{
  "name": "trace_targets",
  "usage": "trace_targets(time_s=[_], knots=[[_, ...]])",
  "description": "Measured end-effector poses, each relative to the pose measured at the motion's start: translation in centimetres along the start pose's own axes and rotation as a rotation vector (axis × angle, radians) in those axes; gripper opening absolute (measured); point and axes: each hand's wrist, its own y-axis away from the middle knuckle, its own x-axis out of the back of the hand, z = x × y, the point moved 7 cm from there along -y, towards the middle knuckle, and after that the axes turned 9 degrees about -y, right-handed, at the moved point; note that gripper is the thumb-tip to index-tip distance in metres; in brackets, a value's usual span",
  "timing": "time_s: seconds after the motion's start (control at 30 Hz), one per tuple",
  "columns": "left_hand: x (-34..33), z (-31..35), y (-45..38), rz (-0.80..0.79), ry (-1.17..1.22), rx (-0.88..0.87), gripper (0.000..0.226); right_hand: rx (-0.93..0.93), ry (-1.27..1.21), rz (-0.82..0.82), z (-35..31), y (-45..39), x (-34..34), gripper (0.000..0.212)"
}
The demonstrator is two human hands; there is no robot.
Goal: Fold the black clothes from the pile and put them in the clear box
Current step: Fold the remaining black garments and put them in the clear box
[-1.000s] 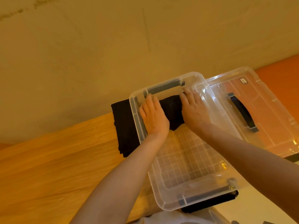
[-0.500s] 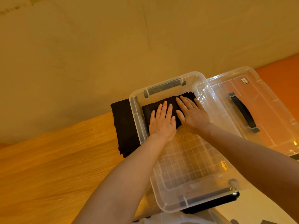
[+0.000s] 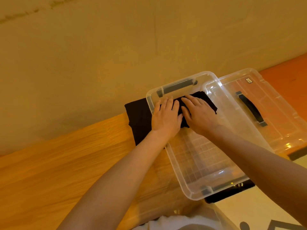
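The clear box [image 3: 186, 185] stands on the wooden table, and a folded black garment [image 3: 208, 102] lies at its far end. My left hand [image 3: 166, 117] and my right hand [image 3: 198, 114] rest flat on that garment, side by side, fingers spread and pointing away from me. Neither hand grips it. More black clothes [image 3: 138, 118] lie on the table just left of the box, partly hidden behind its wall.
The clear lid [image 3: 272, 113] with a dark handle lies right of the box, against it. A beige wall runs close behind the wooden table [image 3: 58, 171]. Something black [image 3: 230, 191] sticks out under the box's near end. An orange surface [image 3: 289, 70] lies far right.
Both hands first drew together over the middle of the garment. They then shifted toward its left part, now pressing flat close together, leaving its right end uncovered.
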Motion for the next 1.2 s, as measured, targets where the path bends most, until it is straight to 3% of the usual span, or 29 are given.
trace_targets(time_s=[0.17,0.27,0.57,0.63,0.73,0.87,1.07,1.2], knots=[[0.2,-6.0,2.6,0.106,0.037,0.074,0.052,0.045,-0.066,0.114,-7.2,1.3,1.3,0.04],[-1.9,-9.2,4.1,0.046,0.043,0.086,0.053,0.064,-0.055,0.07,-10.9,1.9,0.0,0.043],[-7.6,-13.6,5.7,-0.132,-0.083,-0.145,0.054,0.068,0.061,-0.04,-16.5,4.0,-5.2,0.038],[-8.3,-14.2,5.0,-0.14,-0.107,-0.194,0.054,0.029,0.051,-0.11,-16.9,4.5,-6.6,0.043],[-8.9,-14.9,3.7,-0.145,-0.159,-0.27,0.055,-0.189,-0.012,-0.212,-15.7,5.0,-9.2,0.055],[-8.9,-14.5,2.2,-0.164,-0.148,-0.354,0.053,-0.366,-0.032,-0.25,-14.4,5.3,-12.0,0.064],[-10.4,-13.1,1.2,-0.259,-0.075,-0.342,0.052,-0.366,0.007,-0.256,-13.7,5.4,-13.7,0.063],[-10.7,-13.1,1.8,-0.237,-0.068,-0.314,0.052,-0.335,0.029,-0.247,-13.7,5.8,-14.2,0.064]])
